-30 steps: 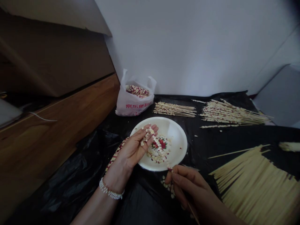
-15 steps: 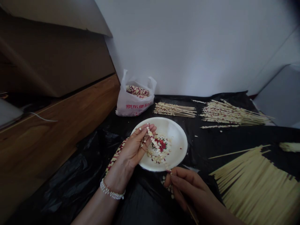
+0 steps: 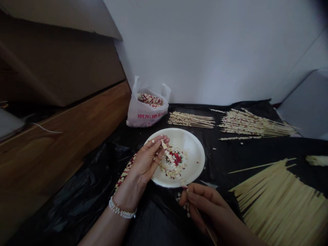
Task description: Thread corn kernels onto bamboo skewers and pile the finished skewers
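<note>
My right hand pinches the lower part of a thin wooden skewer. Pale and dark-red corn kernels are threaded along it, and it slants up and left over a white bowl. At the skewer's upper end, my left hand has thumb and fingers closed around a kernel at the tip, with a few loose kernels in the palm. More loose kernels lie in the bowl around its red flower print. A speckled corn cob lies partly hidden behind my left wrist.
A white plastic bag with speckled cobs stands behind the bowl. Two piles of kernel-covered skewers lie at the back and right. Bare skewers are spread at the right front, near a pale cob. A wooden board borders the left.
My left fingers have drawn slightly closer together at the skewer's tip. My right hand has hardly moved, and the rest stays as it was.
</note>
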The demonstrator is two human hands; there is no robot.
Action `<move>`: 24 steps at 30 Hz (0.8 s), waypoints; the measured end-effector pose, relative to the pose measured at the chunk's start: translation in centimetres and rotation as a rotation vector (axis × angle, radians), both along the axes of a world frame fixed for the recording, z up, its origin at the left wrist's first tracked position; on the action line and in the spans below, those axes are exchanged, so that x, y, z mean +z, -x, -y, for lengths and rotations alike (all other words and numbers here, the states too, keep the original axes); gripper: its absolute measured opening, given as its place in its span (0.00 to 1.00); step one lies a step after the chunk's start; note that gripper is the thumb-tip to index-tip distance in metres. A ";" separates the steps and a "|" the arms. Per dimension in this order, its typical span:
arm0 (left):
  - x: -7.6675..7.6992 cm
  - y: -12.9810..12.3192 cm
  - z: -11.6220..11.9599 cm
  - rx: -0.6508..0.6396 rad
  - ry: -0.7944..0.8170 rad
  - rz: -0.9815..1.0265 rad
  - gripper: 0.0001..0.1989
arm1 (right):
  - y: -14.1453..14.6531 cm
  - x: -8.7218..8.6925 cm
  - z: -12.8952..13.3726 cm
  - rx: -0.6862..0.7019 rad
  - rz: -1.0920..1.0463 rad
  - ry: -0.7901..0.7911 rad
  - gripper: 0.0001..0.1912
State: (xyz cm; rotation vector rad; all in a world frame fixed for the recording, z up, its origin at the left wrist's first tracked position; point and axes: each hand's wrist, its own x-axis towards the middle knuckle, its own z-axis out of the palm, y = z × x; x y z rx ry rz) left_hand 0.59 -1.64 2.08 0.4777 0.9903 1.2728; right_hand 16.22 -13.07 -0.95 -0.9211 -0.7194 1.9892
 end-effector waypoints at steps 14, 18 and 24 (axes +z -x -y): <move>-0.1 0.0 -0.1 0.017 0.019 0.016 0.09 | 0.0 0.0 -0.1 0.011 0.000 -0.016 0.15; 0.0 -0.1 -0.1 0.026 0.024 0.030 0.10 | 0.1 0.0 -0.1 0.010 0.015 -0.015 0.15; 0.0 -0.1 -0.1 0.036 0.022 0.019 0.09 | 0.1 0.1 -0.3 0.006 0.010 -0.026 0.15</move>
